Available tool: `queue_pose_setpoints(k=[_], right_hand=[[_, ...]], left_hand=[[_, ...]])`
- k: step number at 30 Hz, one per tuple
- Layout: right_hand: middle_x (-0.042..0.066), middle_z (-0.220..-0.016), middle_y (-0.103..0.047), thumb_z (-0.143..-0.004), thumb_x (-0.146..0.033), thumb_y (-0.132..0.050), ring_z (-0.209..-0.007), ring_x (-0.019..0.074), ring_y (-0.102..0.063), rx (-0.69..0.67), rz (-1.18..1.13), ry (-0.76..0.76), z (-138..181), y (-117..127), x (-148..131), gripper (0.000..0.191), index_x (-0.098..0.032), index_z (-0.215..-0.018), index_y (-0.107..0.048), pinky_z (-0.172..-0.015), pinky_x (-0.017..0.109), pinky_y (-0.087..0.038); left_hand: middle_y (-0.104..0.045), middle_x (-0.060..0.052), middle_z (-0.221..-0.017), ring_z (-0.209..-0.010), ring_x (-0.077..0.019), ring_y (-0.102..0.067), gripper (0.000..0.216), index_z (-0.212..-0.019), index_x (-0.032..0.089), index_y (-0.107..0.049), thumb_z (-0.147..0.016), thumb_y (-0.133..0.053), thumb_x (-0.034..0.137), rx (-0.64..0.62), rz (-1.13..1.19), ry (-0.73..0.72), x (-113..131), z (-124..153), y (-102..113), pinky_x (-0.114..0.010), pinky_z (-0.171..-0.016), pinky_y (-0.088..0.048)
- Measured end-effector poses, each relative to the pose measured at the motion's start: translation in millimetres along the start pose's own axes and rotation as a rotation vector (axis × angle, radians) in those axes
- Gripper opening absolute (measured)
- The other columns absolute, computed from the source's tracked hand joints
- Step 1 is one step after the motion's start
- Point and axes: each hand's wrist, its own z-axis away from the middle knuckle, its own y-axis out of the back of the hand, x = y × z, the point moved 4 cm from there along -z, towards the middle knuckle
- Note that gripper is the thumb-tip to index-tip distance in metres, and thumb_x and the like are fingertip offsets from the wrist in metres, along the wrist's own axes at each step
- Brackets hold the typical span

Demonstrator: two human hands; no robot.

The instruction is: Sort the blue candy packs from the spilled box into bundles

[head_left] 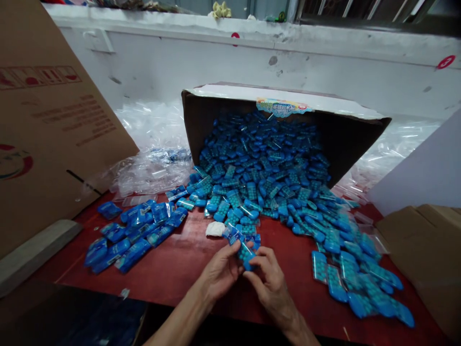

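Observation:
My left hand (220, 271) and my right hand (271, 279) meet near the front edge of a dark red table (180, 269). Both are closed on one small blue toy (246, 253) in a clear plastic sleeve. Just beyond them a tipped cardboard box (345, 132) spills a big heap of the same blue toys (266, 178) toward me. A row of bagged blue toys (133, 233) lies to the left of my hands. A small white lump (215, 228) sits just behind my left hand.
Large cardboard cartons stand at the left (46, 125) and the right (425, 250). Piles of clear plastic bags (151, 158) lie behind the box on both sides. A white wall (252, 57) closes the back. More blue toys (363, 283) trail to the right.

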Motion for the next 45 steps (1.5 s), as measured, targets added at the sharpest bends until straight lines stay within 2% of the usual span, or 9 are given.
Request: queue_pose_setpoints(k=[6, 12, 17, 20, 24, 27, 30, 41, 45], right_hand=[[-0.002, -0.073, -0.05, -0.069, -0.023, -0.06, -0.066, 0.0127, -0.051, 0.081, -0.293, -0.252, 0, -1, 19, 0.018, -0.021, -0.08, -0.046, -0.062, 0.024, -0.045], [0.001, -0.083, -0.054, -0.071, -0.032, -0.057, -0.067, 0.0138, -0.053, 0.024, -0.414, -0.359, 0, 2, 18, 0.03, -0.02, -0.096, -0.045, -0.06, 0.028, -0.049], [0.004, -0.086, -0.054, -0.072, -0.032, -0.054, -0.076, 0.0169, -0.053, 0.234, 0.03, -0.23, -1, 44, 45, 0.024, -0.018, -0.092, -0.052, -0.07, 0.03, -0.046], [0.007, -0.091, -0.054, -0.073, -0.03, -0.05, -0.084, 0.0213, -0.053, 0.258, 0.329, -0.199, 1, 63, 56, 0.025, -0.019, -0.095, -0.055, -0.076, 0.036, -0.043], [0.01, -0.105, -0.051, -0.073, -0.022, -0.049, -0.102, 0.0255, -0.046, 0.293, 0.524, -0.071, -1, 55, 28, 0.034, -0.021, -0.108, -0.052, -0.087, 0.042, -0.037], [0.006, -0.107, -0.051, -0.074, -0.016, -0.047, -0.103, 0.0204, -0.047, 0.092, 0.327, -0.025, -12, 23, 0, 0.034, -0.024, -0.107, -0.052, -0.088, 0.035, -0.039], [0.003, -0.1, -0.055, -0.071, -0.011, -0.046, -0.096, 0.0171, -0.052, 0.013, 0.136, -0.056, -22, 2, -11, 0.035, -0.023, -0.103, -0.053, -0.085, 0.03, -0.041], [0.002, -0.078, -0.063, -0.074, -0.028, -0.052, -0.067, 0.0153, -0.058, 0.048, -0.182, -0.29, -19, 1, 8, 0.017, -0.017, -0.085, -0.059, -0.061, 0.024, -0.046], [0.003, -0.08, -0.062, -0.072, -0.028, -0.055, -0.073, 0.0163, -0.057, 0.076, -0.18, -0.271, -21, 6, 14, 0.018, -0.017, -0.085, -0.059, -0.066, 0.025, -0.045]], left_hand=[[-0.066, -0.008, -0.084, -0.077, -0.0169, -0.06, 0.016, -0.082, 0.01, -0.06, -0.076, -0.052, 0.023, -0.094, -0.038, -0.061, -1, 3, -5, -0.029, -0.072, -0.045], [-0.067, -0.006, -0.081, -0.068, -0.0165, -0.062, 0.022, -0.088, 0.014, -0.056, -0.075, -0.053, 0.032, 0.127, -0.126, -0.14, 14, 4, 14, -0.026, -0.058, -0.046], [-0.066, -0.008, -0.073, -0.069, -0.0186, -0.063, 0.024, -0.082, 0.011, -0.056, -0.076, -0.051, 0.034, 0.155, -0.039, -0.028, 16, 6, 19, -0.025, -0.057, -0.046], [-0.066, -0.008, -0.072, -0.072, -0.0203, -0.063, 0.024, -0.081, 0.013, -0.056, -0.076, -0.051, 0.036, 0.125, 0.018, 0.022, 7, 5, 18, -0.027, -0.06, -0.046], [-0.067, -0.008, -0.075, -0.075, -0.0214, -0.062, 0.023, -0.079, 0.015, -0.056, -0.074, -0.053, 0.037, 0.064, 0.039, 0.065, -9, 1, 11, -0.029, -0.064, -0.045], [-0.066, -0.006, -0.077, -0.073, -0.0193, -0.062, 0.024, -0.087, 0.015, -0.056, -0.074, -0.053, 0.035, 0.044, 0.008, 0.057, -17, 0, 2, -0.028, -0.063, -0.045], [-0.065, -0.004, -0.081, -0.073, -0.0173, -0.061, 0.025, -0.093, 0.017, -0.055, -0.075, -0.052, 0.034, 0.02, -0.005, 0.032, -20, 2, -7, -0.028, -0.064, -0.045], [-0.062, -0.003, -0.071, -0.062, -0.0144, -0.059, 0.025, -0.084, 0.015, -0.057, -0.072, -0.056, 0.036, 0.083, -0.168, -0.015, -25, 2, -3, -0.024, -0.054, -0.043], [-0.061, -0.002, -0.065, -0.056, -0.0116, -0.057, 0.023, -0.078, 0.015, -0.057, -0.068, -0.059, 0.036, 0.105, -0.228, -0.091, -17, 3, 1, -0.022, -0.052, -0.041]])
